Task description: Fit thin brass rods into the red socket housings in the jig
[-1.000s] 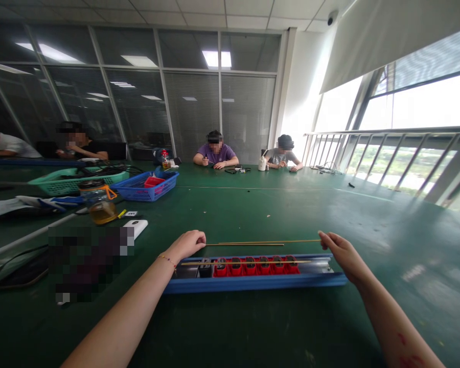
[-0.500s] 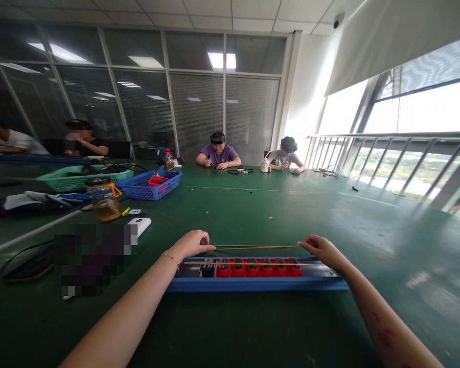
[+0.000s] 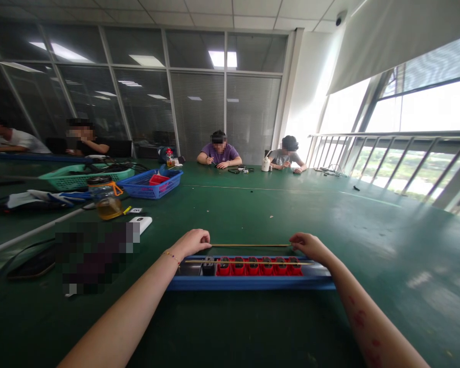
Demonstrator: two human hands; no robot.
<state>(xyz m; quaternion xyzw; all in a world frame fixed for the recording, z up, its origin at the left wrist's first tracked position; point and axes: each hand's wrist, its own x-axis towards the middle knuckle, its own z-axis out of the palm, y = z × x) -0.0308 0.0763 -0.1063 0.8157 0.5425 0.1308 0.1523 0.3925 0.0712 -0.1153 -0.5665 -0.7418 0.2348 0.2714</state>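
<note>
Just beyond a long blue tray (image 3: 249, 284), my left hand (image 3: 194, 241) pinches the left end of thin, straw-coloured wooden sticks (image 3: 249, 245). At their right end is my right hand (image 3: 307, 244), its thumb and fingers closed on them. The sticks lie so close in line that I cannot tell how many there are. Another thin stick (image 3: 245, 262) rests lengthwise over the tray. Below it stand several red holders (image 3: 238, 271) with dark pieces in them, in a row, and a black block (image 3: 207, 268) at their left.
To the left are a blue basket (image 3: 153, 191), a green basket (image 3: 71, 180), a jar of amber liquid (image 3: 108, 204), a white power bank (image 3: 142, 224) and a dark phone (image 3: 30, 266). Several people sit across the green table (image 3: 230, 214).
My right hand has moved left, closer to my left hand. The held sticks, visibly apart before, now look like one line. My left hand has barely moved.
</note>
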